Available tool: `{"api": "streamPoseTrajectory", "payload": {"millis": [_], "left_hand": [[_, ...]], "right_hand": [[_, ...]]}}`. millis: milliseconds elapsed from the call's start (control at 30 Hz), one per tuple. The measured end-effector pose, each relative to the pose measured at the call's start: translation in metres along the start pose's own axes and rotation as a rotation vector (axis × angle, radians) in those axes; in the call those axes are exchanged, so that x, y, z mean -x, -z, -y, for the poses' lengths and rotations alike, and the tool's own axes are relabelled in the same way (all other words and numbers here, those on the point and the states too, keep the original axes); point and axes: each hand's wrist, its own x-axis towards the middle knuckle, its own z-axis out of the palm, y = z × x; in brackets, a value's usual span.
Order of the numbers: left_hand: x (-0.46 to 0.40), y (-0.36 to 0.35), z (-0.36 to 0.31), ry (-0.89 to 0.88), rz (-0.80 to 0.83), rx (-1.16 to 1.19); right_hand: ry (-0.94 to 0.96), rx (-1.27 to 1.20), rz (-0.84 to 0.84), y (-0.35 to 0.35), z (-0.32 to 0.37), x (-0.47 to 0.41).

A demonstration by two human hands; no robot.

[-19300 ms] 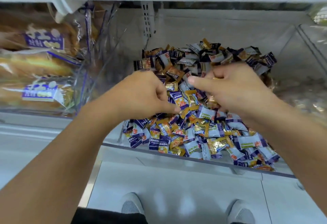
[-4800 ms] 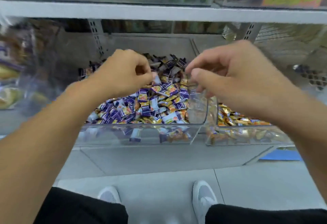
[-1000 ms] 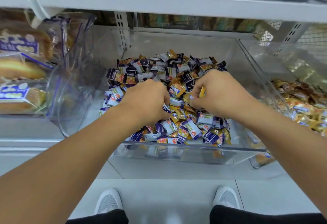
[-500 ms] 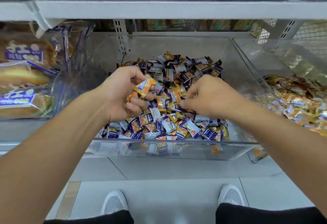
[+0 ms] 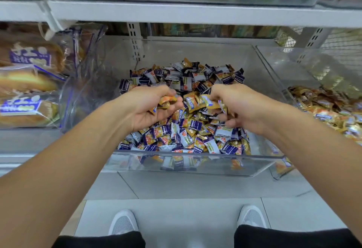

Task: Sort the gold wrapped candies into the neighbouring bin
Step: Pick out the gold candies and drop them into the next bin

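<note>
A clear plastic bin (image 5: 195, 164) holds a heap of mixed purple, silver and gold wrapped candies (image 5: 188, 136). My left hand (image 5: 148, 108) is turned palm up above the heap, its fingers curled round gold wrapped candies (image 5: 166, 101). My right hand (image 5: 235, 106) hovers beside it, gripping several gold candies (image 5: 197, 101) that stick out between thumb and fingers. The neighbouring clear bin (image 5: 282, 167) on the right contains a pile of gold candies (image 5: 329, 110).
Bagged bread loaves (image 5: 25, 91) fill a clear bin on the left. A white shelf board (image 5: 195, 12) runs overhead with packaged goods above it. My two grey shoes (image 5: 123, 222) stand on the pale tiled floor below the shelf edge.
Both hands have lifted out of the heap. The right hand, which was digging in the pile, now grips several gold candies. The left hand has turned further palm up.
</note>
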Motion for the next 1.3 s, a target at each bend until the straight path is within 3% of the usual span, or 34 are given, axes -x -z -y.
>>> {"api": "streamPoseTrajectory", "payload": {"millis": [100, 200, 233, 300, 400, 467, 633, 700, 767, 833, 933, 1000, 1100, 1200, 1300], "left_hand": [[-0.002, 0.001, 0.004, -0.069, -0.025, -0.198], [-0.011, 0.005, 0.014, -0.384, -0.129, -0.843], [-0.014, 0.006, 0.016, -0.514, -0.160, -1.101], [-0.015, 0.003, 0.018, -0.631, -0.239, -1.435], [-0.016, -0.006, 0.019, -0.567, -0.350, -1.603], [-0.021, -0.009, 0.020, -0.513, -0.362, -1.654], [-0.016, -0.001, 0.017, -0.548, -0.271, -1.372], [-0.008, -0.001, 0.014, -0.456, -0.202, -1.017], [-0.001, -0.003, 0.008, -0.228, -0.124, -0.534], [0.004, -0.003, 0.001, -0.039, -0.043, -0.119], [0.008, -0.001, -0.004, 0.079, -0.016, 0.267], [0.009, -0.002, -0.005, 0.110, -0.012, 0.341], [0.005, -0.002, -0.004, 0.126, -0.021, 0.363], [-0.002, 0.005, -0.001, 0.041, -0.069, 0.201], [-0.006, 0.010, 0.004, -0.104, -0.174, -0.154]], "right_hand": [[-0.189, -0.547, 0.243, -0.004, 0.000, 0.005], [-0.173, -0.645, 0.316, -0.011, 0.001, 0.003], [-0.132, -0.560, 0.283, -0.013, 0.003, 0.003], [0.048, -0.063, 0.117, -0.012, 0.004, 0.003], [0.301, 0.831, -0.082, -0.008, -0.005, 0.001], [0.280, 1.064, -0.060, -0.012, -0.012, 0.003], [0.392, 1.173, -0.086, -0.023, -0.023, -0.006], [0.401, 1.149, -0.069, -0.017, -0.023, -0.009], [0.341, 1.038, -0.012, -0.010, -0.019, -0.008], [0.224, 0.691, 0.037, -0.007, -0.010, -0.003], [-0.048, -0.123, 0.196, -0.004, 0.001, 0.002], [-0.145, -0.478, 0.306, -0.002, 0.003, 0.002], [-0.164, -0.605, 0.318, -0.006, 0.003, -0.003], [-0.094, -0.425, 0.189, -0.014, 0.001, -0.004], [0.025, -0.073, 0.013, -0.018, -0.002, -0.004]]}}
